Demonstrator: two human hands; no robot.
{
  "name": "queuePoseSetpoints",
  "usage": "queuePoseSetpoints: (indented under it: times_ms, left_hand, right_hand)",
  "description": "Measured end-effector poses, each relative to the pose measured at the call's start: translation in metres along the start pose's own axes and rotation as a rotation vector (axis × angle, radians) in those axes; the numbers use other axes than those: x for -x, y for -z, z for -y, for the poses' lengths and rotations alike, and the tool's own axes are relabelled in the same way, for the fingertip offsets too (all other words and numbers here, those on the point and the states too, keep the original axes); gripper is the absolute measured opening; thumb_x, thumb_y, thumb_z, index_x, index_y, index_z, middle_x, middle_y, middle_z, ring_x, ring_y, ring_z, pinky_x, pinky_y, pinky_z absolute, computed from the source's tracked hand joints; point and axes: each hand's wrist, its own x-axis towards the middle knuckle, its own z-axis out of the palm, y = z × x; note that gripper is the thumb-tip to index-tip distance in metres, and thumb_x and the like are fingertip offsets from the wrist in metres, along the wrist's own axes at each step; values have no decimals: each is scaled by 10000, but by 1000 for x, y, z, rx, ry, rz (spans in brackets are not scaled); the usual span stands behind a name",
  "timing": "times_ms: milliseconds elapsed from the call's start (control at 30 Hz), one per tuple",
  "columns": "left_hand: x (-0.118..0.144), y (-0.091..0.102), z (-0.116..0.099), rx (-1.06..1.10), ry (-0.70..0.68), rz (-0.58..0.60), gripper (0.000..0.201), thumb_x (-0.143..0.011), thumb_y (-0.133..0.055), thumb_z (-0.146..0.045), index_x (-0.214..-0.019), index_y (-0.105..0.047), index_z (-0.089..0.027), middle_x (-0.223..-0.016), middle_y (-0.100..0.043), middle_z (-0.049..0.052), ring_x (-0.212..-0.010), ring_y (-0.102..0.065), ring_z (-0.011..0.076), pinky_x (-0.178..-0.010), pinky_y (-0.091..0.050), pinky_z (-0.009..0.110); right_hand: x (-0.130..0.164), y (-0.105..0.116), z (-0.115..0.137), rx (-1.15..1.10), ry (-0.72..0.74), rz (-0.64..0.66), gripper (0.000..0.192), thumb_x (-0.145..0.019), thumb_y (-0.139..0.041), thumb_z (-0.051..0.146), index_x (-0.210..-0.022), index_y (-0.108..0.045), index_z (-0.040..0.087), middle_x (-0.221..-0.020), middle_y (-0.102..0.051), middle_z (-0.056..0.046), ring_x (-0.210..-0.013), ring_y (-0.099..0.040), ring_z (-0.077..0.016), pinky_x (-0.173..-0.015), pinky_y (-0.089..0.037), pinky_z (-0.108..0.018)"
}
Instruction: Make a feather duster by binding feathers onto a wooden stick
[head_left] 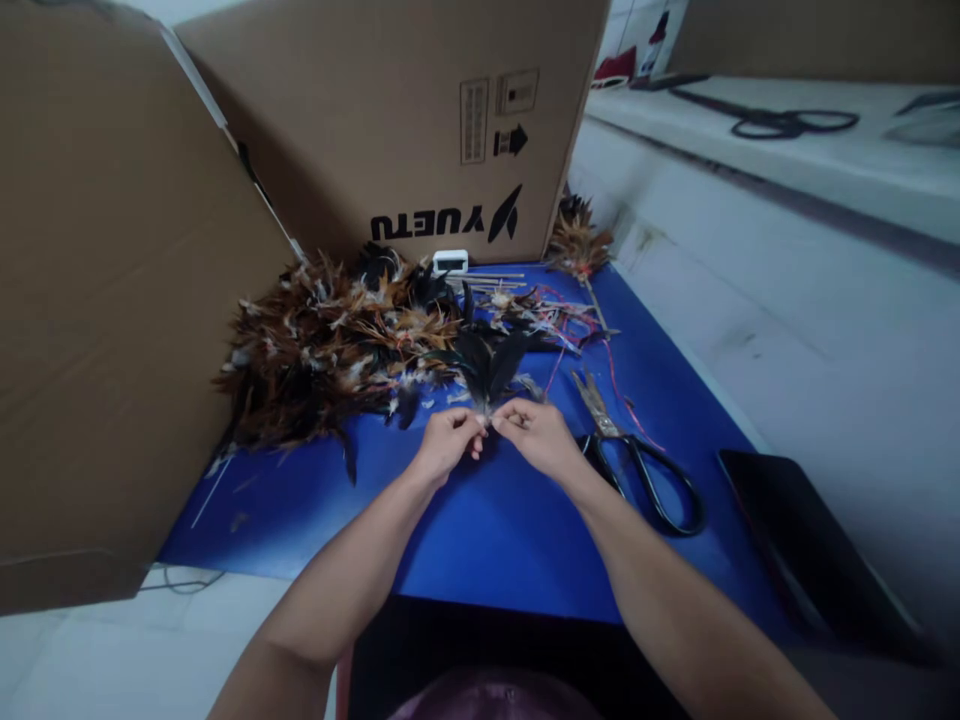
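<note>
Several dark feathers fan upward from between my fingertips, their quill ends pinched together. My left hand is closed on the base of this bunch from the left. From the right, my right hand pinches the same base, fingertips nearly touching those of the left. Just beyond and to the left lies a big heap of brown and black feathers. Right of my right hand rest scissors with black loop handles, blades pointing away from me and slightly parted. The exact quill ends are hidden by my fingers.
Pink string and thin sticks lie behind on the blue table. A feather bundle on a stick leans far right. Cardboard boxes wall the back and left. A dark phone-like slab lies at right.
</note>
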Motion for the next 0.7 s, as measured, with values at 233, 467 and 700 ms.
queuePoseSetpoints:
  times_ms: [233, 467, 700]
  left_hand:
    - [-1, -2, 0, -1, -14, 7, 182, -725, -599, -231, -579, -568, -125, -438, -510, -29, -373, -444, 60, -409, -384, 186]
    - [-4, -2, 2, 0, -26, 24, 166, -742, -566, -151, -579, -558, -123, -437, -513, -37, -367, -447, 47, -415, -392, 173]
    - [-6, -4, 2, -18, -45, 22, 185, -758, -564, -138, -575, -558, -114, -433, -511, -34, -360, -450, 45, -414, -384, 171]
  right_hand:
    - [-2, 0, -3, 8, -10, -6, 174, -712, -583, 325, -702, -643, 162, -524, -500, 35, -477, -375, -86, -474, -291, -231]
    - [-3, 0, -2, -28, -26, -13, 162, -687, -608, 310, -697, -630, 151, -493, -435, 50, -465, -333, -73, -459, -263, -230]
    - [-4, 1, -5, -28, -28, -17, 158, -688, -624, 308, -690, -616, 150, -483, -425, 53, -460, -320, -64, -456, -251, -227]
